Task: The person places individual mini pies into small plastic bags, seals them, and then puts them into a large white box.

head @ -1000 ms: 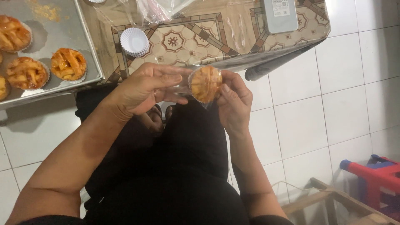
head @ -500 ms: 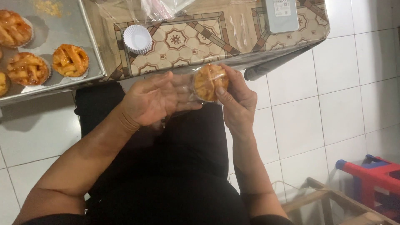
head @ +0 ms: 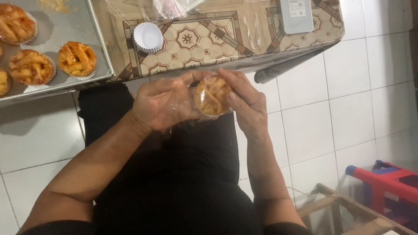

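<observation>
At the far left a metal tray [head: 93,52] sits on the tabletop [head: 217,39], carrying lattice-topped tarts [head: 77,58] in white paper cups. Just right of the tray a stack of empty paper cups [head: 148,37] stands on the patterned cloth, with crumpled clear plastic [head: 172,8] behind it at the top edge.

Below the tabletop's edge, over the person's dark lap, the left hand [head: 159,104] is held palm up, fingers curled loosely around a clear wrapper [head: 185,104]. Its grip is half closed on the film rather than on the pastry. A second ago this hand lay closer over the tart; it has since drawn a little leftward and opened, so more film shows stretched across its palm.

The tart in hand [head: 212,95] sits between the two hands, upright on edge with its lattice face toward the camera, already inside the wrapper. It has shifted slightly lower and nearer the body than before, and the film now looks pulled tighter about it, which suggests the wrapping is well along.

The right hand [head: 246,106] pinches the tart's right rim through the plastic, thumb in front and fingers behind, a narrow grip that carries its weight.

Further right a grey box [head: 296,15] lies on the tabletop's corner. On the tiled floor at lower right stand a red and blue stool [head: 383,182] and a wooden frame [head: 339,209].
</observation>
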